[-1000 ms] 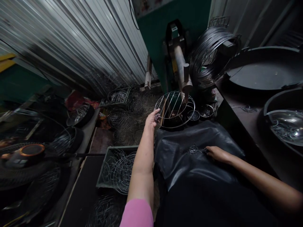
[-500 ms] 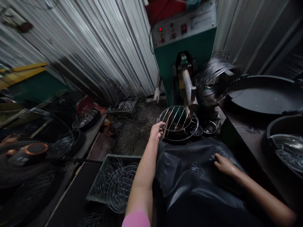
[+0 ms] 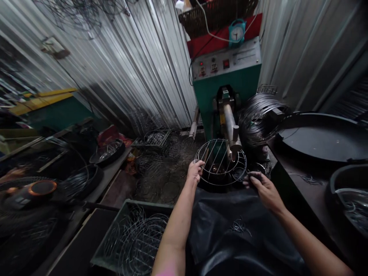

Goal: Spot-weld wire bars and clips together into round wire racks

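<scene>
My left hand (image 3: 196, 171) is closed on the near left rim of a round wire rack (image 3: 218, 184), which has parallel bars across its ring. The rack's far right side is by the electrode arm (image 3: 230, 120) of a green machine (image 3: 201, 90); whether they touch I cannot tell. Right of the rack, my right hand (image 3: 266, 190) is raised with thumb and fingers pinched together. What sits between those fingers is too blurred to make out. Below, a small heap of short wire pieces (image 3: 240, 227) lies on the black apron (image 3: 212, 218) over my lap.
A green crate (image 3: 99, 251) at lower left holds several wire racks. Coiled wire (image 3: 258, 115) hangs right of the machine. Farther right are a large shallow black pan (image 3: 322, 140) and a deeper dark bowl (image 3: 333, 188). A fan (image 3: 31, 193) stands at left, and a teal clock (image 3: 237, 32) sits above the machine.
My right hand has moved from above the apron up and forward, close to the rack's right edge. My left hand still grips the rack. The camera view has tilted upward.
</scene>
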`<action>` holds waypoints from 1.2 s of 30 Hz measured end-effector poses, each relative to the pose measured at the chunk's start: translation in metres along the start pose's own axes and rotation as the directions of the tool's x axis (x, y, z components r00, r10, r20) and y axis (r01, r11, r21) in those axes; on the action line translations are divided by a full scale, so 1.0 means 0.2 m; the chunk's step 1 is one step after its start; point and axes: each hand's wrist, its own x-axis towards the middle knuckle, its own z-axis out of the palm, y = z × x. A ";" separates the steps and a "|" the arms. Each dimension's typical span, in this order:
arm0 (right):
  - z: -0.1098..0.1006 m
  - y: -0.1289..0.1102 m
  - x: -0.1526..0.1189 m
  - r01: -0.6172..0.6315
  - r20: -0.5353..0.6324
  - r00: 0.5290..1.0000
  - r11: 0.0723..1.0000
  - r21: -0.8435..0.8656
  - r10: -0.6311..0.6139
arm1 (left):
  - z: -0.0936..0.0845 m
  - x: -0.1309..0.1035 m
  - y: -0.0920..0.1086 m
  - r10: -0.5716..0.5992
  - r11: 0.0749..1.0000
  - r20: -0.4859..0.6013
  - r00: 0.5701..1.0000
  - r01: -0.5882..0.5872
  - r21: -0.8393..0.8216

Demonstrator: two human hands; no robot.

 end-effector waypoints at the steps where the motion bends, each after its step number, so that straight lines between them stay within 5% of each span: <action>1: 0.04 -0.01 0.04 0.032 0.002 0.999 0.999 -0.010 -0.032 | 0.00 0.00 0.00 -0.004 1.000 0.010 1.000 0.004 -0.004; 6: 0.12 -0.01 0.18 0.048 0.126 0.992 0.972 -0.230 -0.019 | -0.03 0.04 0.01 0.024 1.000 -0.011 1.000 -0.024 0.020; 15: 0.09 0.00 0.22 0.066 0.219 0.976 0.954 -0.293 -0.001 | -0.05 0.09 0.02 0.022 0.998 0.018 1.000 -0.023 0.059; 26: 0.07 -0.04 0.21 0.049 0.256 0.965 0.928 -0.369 0.051 | -0.03 0.08 0.02 0.011 0.998 0.053 0.999 -0.014 0.056; 36: 0.09 -0.02 0.22 0.063 0.132 0.991 0.963 -0.261 -0.029 | 0.00 0.11 0.02 0.010 0.997 0.052 0.999 -0.014 0.073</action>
